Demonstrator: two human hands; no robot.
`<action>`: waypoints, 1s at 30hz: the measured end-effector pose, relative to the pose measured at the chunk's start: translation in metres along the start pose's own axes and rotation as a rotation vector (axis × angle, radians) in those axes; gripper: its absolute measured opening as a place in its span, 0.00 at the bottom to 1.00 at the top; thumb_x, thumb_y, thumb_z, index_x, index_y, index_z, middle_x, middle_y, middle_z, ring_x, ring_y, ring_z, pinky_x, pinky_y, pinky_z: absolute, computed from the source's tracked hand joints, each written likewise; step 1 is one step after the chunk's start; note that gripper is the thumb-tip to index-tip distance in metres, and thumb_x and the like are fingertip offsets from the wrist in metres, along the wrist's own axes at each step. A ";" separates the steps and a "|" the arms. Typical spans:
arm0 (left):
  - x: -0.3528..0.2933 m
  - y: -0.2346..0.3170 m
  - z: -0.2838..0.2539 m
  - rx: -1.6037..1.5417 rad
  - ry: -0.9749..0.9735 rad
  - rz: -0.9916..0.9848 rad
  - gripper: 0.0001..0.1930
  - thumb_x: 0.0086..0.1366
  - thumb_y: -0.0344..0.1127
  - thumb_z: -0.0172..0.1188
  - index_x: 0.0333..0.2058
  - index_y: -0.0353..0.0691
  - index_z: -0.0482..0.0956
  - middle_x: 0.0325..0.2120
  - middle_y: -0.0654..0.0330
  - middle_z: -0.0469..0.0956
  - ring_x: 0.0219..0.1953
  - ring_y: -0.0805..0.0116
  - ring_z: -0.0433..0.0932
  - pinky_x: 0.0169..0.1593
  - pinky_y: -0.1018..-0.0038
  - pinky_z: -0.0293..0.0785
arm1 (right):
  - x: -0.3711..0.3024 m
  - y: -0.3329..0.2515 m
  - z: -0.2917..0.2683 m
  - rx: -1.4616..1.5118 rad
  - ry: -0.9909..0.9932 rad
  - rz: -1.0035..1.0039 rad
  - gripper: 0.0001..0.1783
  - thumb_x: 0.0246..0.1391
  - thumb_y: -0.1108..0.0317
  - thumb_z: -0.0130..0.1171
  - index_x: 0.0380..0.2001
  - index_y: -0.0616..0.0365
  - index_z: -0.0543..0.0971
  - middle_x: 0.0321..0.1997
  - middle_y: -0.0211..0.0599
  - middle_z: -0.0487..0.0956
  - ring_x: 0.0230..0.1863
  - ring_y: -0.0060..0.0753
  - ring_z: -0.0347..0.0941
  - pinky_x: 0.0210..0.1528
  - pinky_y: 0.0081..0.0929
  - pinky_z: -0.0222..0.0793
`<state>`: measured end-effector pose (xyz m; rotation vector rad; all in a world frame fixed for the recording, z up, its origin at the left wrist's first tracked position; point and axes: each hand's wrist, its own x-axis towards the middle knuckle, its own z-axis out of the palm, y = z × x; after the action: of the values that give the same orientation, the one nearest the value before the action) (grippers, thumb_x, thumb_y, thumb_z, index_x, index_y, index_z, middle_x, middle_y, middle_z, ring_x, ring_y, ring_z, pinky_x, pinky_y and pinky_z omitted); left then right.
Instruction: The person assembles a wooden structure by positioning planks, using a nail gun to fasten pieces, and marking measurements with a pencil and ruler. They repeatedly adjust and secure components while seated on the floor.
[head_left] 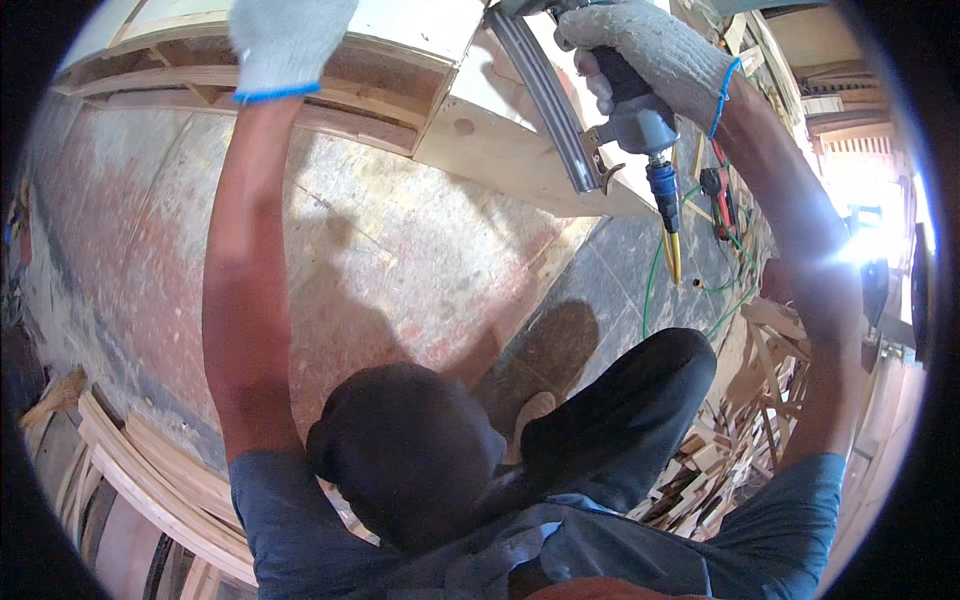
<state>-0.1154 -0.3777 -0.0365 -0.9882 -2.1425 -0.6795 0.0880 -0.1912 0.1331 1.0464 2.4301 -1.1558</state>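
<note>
My right hand [665, 55], in a grey knit glove with a blue cuff, grips the handle of a pneumatic nail gun [643, 128]. The gun's long metal magazine slants down to the left of the handle. A blue coupling [662, 185] joins the handle's end to a yellow air hose [676, 262]. At the top left my left hand [290, 42], gloved the same way, is over a pale wooden frame with a board top [390, 102]. Blur and the picture's top edge hide its fingers. The gun's nose is also cut off at the top.
A pale wooden side panel [500, 150] stands under the gun. To the right lie a red tool [720, 200] and a thin green hose [652, 280] on the floor. Wood offcuts [705, 470] are heaped near my right knee; long planks [160, 490] lie at the lower left.
</note>
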 end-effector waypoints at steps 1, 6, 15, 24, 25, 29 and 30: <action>-0.002 -0.013 0.017 0.114 -0.052 0.019 0.18 0.73 0.36 0.48 0.58 0.42 0.75 0.50 0.47 0.78 0.51 0.54 0.76 0.58 0.61 0.69 | -0.002 -0.003 0.002 0.004 -0.006 -0.023 0.14 0.54 0.62 0.59 0.23 0.62 0.78 0.20 0.33 0.77 0.20 0.26 0.73 0.24 0.29 0.71; 0.000 0.008 0.024 -0.381 0.031 -0.258 0.18 0.74 0.37 0.45 0.58 0.40 0.74 0.51 0.44 0.76 0.54 0.53 0.73 0.62 0.60 0.65 | 0.010 0.042 -0.002 -0.055 -0.075 -0.212 0.19 0.56 0.53 0.60 0.24 0.59 0.78 0.20 0.32 0.77 0.20 0.23 0.72 0.23 0.27 0.70; 0.009 0.012 -0.001 -0.288 -0.027 -0.233 0.19 0.73 0.39 0.46 0.57 0.37 0.75 0.52 0.43 0.77 0.57 0.50 0.73 0.64 0.59 0.64 | -0.007 0.041 0.008 -0.042 -0.062 -0.216 0.14 0.56 0.61 0.59 0.39 0.62 0.79 0.20 0.29 0.75 0.18 0.21 0.71 0.21 0.22 0.69; 0.009 0.019 0.005 -0.358 -0.023 -0.300 0.19 0.72 0.37 0.47 0.55 0.35 0.77 0.51 0.44 0.78 0.56 0.51 0.75 0.64 0.59 0.65 | -0.026 0.004 0.012 -0.156 -0.054 0.060 0.14 0.56 0.62 0.58 0.23 0.62 0.78 0.20 0.35 0.77 0.21 0.26 0.73 0.27 0.27 0.69; 0.011 0.025 -0.003 -0.358 -0.041 -0.289 0.18 0.71 0.37 0.48 0.54 0.35 0.77 0.50 0.44 0.78 0.56 0.51 0.75 0.64 0.59 0.65 | -0.025 0.013 0.011 -0.094 -0.058 0.051 0.14 0.56 0.62 0.59 0.23 0.62 0.78 0.20 0.35 0.77 0.21 0.27 0.73 0.27 0.27 0.69; 0.013 0.016 0.002 -0.268 0.012 -0.196 0.17 0.71 0.36 0.48 0.52 0.35 0.78 0.48 0.45 0.79 0.54 0.49 0.75 0.63 0.59 0.66 | -0.018 0.020 0.008 0.078 -0.038 0.064 0.12 0.55 0.64 0.61 0.24 0.63 0.78 0.20 0.36 0.77 0.21 0.28 0.74 0.25 0.28 0.69; 0.013 0.012 0.008 -0.264 0.056 -0.166 0.17 0.71 0.35 0.48 0.51 0.35 0.78 0.48 0.44 0.79 0.54 0.48 0.75 0.63 0.59 0.66 | -0.018 0.019 0.008 0.104 -0.032 0.064 0.12 0.55 0.65 0.61 0.25 0.63 0.78 0.20 0.36 0.77 0.21 0.28 0.74 0.25 0.28 0.69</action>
<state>-0.1147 -0.3598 -0.0300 -0.9186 -2.1387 -1.0806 0.1137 -0.1985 0.1260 1.1182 2.3165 -1.2799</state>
